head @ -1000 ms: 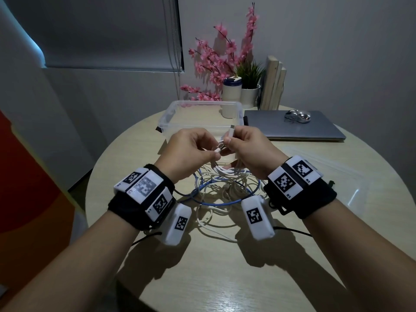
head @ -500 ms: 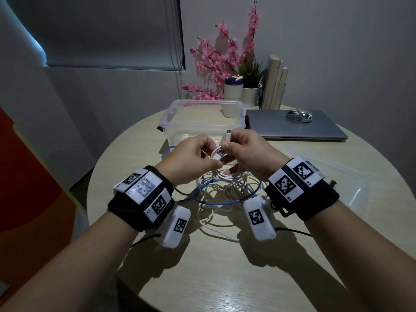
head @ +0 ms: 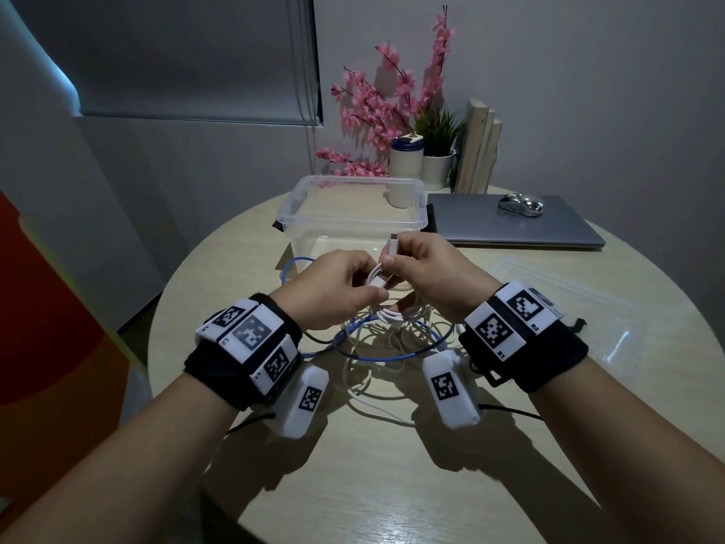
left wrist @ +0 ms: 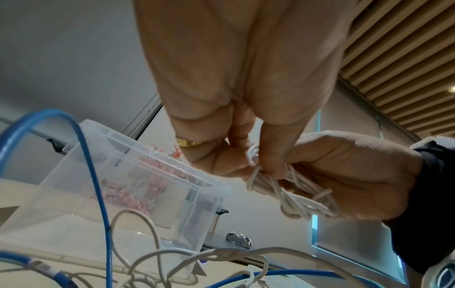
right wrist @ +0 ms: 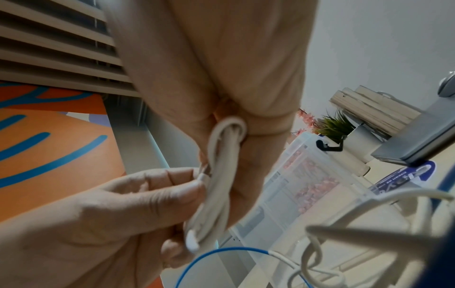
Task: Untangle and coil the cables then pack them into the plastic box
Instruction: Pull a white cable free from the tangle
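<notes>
no text can be read; the blue label [right wrist: 403, 180] beside the plastic box [right wrist: 307, 187] is too blurred.

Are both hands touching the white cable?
Touching. In the right wrist view the left hand pinches the white cable, and the right hand grips its loops.

white cable [head: 386, 314], blue cable [head: 376, 356], clear plastic box [head: 345, 214], pink flowers [head: 376, 108]

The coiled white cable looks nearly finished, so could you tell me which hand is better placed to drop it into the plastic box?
Probably the right hand: it grips the white cable bundle and connector, nearest the plastic box. The left hand only pinches one end.
</notes>
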Demonstrator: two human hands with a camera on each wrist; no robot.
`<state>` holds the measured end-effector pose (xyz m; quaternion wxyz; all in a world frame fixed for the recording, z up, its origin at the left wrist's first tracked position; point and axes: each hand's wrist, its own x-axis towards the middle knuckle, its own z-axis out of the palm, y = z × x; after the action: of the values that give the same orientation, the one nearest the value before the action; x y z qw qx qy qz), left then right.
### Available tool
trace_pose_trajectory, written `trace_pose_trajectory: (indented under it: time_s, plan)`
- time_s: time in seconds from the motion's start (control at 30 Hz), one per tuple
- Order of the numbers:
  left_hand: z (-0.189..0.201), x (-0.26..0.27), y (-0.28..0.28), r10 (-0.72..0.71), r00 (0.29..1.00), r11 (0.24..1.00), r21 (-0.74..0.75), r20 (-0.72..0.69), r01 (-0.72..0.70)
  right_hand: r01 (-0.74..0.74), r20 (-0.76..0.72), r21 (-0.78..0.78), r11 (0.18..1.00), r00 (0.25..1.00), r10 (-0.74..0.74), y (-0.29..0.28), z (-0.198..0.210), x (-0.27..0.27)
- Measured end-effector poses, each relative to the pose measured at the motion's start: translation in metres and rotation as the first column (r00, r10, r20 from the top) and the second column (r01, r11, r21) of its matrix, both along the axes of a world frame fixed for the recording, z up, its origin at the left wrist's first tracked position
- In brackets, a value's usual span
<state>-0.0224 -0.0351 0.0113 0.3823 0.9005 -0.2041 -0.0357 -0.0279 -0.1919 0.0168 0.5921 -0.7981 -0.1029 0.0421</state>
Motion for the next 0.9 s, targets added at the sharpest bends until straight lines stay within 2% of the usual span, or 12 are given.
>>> trace_pose_trajectory:
  time_s: [0.2,0.47,0.63,0.77,0.9]
  plan:
    - [-0.008,0.002,0.000,0.063,0.994,0.963,-0.255,-0.085,-0.083,0.013,0.011,-0.052,0.999,1.000,-0.013,-0.004,0.003,0.002]
    - [-0.009,-0.001,-0.002,0.060,0.997,0.958,-0.278,-0.054,-0.073,-0.016,0.006,-0.067,0.998,1.000,0.016,-0.008,0.001,0.005]
    - [-0.007,-0.001,0.003,0.047,0.999,0.984,-0.172,0.000,-0.047,-0.020,0.004,-0.049,0.999,1.000,0.020,-0.005,-0.003,0.006]
    - [-0.007,0.003,0.007,0.030,0.997,0.965,-0.259,-0.065,-0.046,-0.031,0.006,-0.029,0.999,0.999,0.031,-0.009,0.001,0.004]
    - [-0.006,0.005,0.006,0.053,0.984,0.900,-0.419,-0.168,-0.120,-0.021,0.020,-0.009,1.000,1.000,0.022,-0.010,0.003,0.002]
